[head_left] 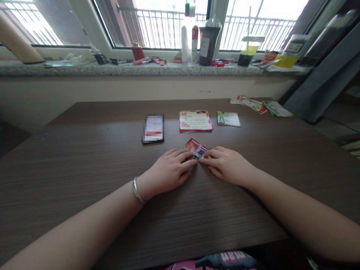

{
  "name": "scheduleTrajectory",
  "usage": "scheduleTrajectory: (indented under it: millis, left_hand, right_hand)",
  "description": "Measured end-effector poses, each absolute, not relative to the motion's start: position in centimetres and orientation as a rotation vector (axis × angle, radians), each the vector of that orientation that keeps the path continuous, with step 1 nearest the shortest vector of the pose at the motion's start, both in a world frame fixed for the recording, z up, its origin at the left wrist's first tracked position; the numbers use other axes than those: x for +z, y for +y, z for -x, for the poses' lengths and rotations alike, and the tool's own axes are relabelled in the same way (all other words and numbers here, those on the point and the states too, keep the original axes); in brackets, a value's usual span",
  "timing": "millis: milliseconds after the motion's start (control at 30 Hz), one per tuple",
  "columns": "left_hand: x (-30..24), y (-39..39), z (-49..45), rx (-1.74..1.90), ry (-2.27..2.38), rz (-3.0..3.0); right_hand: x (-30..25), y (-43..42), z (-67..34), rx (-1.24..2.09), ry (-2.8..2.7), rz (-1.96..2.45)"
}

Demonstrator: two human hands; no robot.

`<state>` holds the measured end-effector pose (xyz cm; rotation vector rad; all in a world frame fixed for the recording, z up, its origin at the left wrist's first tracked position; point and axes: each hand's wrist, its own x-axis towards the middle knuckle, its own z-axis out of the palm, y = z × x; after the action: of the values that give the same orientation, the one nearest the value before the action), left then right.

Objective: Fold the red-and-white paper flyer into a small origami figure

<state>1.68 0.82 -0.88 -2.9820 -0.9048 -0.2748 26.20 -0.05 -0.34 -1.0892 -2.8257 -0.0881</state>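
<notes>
A small, colourful printed paper [194, 147], mostly red and blue with white print, lies at a slant on the brown table between my two hands. My left hand [173, 168], with a silver bangle at the wrist, presses its fingers over the paper's left and near side. At the right corner, my right hand [226, 165] has its thumb and fingers closed on the paper. The near edge of the paper is partly hidden under the fingers, so I cannot tell whether it is folded there.
Beyond the paper sit a phone [153, 128], a stack of red-edged printed sheets [196, 120] and a smaller stack of green-edged cards [228, 119]. More printed slips [253, 104] lie at the far right. Cups, bottles and pens crowd the stone windowsill [157, 70] behind the table [84, 157].
</notes>
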Motion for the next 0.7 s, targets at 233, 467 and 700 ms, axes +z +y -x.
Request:
scheduleTrajectory:
  millis: [233, 467, 700]
  left_hand:
    - [-0.6, 0.9, -2.3, -0.266, -0.903, 2.917]
    - [0.5, 1.1, -1.2, -0.17, -0.765, 2.912]
    - [1.1, 1.5, 0.0, -0.112, -0.816, 2.911]
  right_hand:
    - [0.1, -0.4, -25.4, -0.081, -2.85, 1.101]
    - [0.1, -0.4, -25.6, -0.069, -2.854, 1.131]
    - [0.1, -0.3, -25.7, -0.025, -2.823, 1.126]
